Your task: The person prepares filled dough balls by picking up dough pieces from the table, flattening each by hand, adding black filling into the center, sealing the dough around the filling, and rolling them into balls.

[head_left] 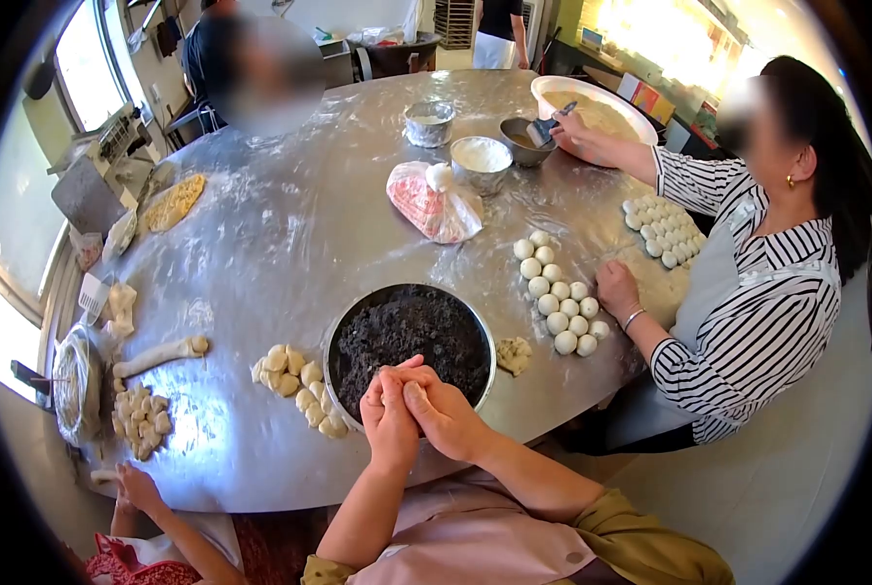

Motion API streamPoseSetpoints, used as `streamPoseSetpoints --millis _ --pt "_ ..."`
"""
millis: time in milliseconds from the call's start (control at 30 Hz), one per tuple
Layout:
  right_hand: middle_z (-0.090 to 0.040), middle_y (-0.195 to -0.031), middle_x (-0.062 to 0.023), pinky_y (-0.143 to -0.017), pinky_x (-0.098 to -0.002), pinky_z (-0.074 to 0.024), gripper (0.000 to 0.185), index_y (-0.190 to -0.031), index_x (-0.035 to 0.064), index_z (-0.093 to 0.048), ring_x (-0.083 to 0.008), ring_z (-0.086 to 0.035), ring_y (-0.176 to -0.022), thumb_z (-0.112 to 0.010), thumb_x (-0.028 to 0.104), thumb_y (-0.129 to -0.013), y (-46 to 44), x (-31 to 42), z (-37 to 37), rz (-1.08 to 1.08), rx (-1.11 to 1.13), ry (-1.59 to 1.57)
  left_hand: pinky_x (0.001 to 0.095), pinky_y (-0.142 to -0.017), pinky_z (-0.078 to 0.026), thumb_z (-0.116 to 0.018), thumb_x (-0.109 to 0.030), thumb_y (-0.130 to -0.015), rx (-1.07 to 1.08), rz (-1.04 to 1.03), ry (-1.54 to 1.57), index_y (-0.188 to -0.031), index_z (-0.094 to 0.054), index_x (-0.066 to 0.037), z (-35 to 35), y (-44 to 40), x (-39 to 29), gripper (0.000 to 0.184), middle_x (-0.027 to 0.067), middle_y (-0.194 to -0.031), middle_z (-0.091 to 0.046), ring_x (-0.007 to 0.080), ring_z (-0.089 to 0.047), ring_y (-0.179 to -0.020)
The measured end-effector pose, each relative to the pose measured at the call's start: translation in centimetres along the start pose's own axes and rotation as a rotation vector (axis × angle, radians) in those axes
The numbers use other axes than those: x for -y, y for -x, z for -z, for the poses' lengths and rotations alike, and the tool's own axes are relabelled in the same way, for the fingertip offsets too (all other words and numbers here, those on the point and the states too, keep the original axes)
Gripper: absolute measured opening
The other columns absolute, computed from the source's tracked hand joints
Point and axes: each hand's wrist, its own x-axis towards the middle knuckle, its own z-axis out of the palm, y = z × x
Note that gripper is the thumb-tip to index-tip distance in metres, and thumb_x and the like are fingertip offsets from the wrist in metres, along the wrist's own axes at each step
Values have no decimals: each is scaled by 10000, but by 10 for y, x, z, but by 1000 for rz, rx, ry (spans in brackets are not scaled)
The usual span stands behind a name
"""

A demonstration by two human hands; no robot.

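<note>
Both hands are pressed together over the front part of a metal bowl (487, 375) filled with dark crumbly filling (411, 331). My left hand (389, 419) and my right hand (444, 414) are closed around something I cannot make out, hidden between the palms and fingers. Just left of the bowl lie pale dough pieces (285, 369) in a loose row that reaches the bowl's side. A small crumbly lump of dough (515, 356) sits against the bowl's right side.
At right a co-worker (748, 273) holds a brush (553, 125) by a small bowl (525, 146), near white dough balls (558, 292). Metal bowls (481, 164) and a plastic bag (431, 203) stand mid-table. Another person's hands (135, 486) are at lower left, near dough lumps (141, 419).
</note>
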Motion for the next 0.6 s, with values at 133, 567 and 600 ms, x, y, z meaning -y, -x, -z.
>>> streamPoseSetpoints --millis 133,567,600 --pt "-629 -839 -67 -549 -276 -469 396 -981 66 -570 -141 -602 -645 -385 414 -1011 1 -1 24 -518 38 -440 349 -935 -429 -329 -513 -1004 -42 158 108 -1182 -514 -62 -12 4 -11 519 110 -1212 -563 212 -542 -1118" --pt "-661 -935 -173 -766 -389 -485 460 -1010 -1 -612 -283 -625 -863 -535 438 -896 -40 -114 304 -499 -567 726 352 -884 -438 -455 -386 -993 -424 230 77 -1227 -513 -103 116 60 -32 371 62 -1202 -557 210 -545 -1062" --pt "-664 -955 -205 -800 -419 -482 481 -1009 -8 -613 -328 -631 -911 -540 452 -889 -42 -117 312 -487 -500 949 349 -878 -437 -460 -388 -991 -466 248 59 -1226 -515 -106 120 65 -33 371 60 -1199 -557 207 -547 -1055"
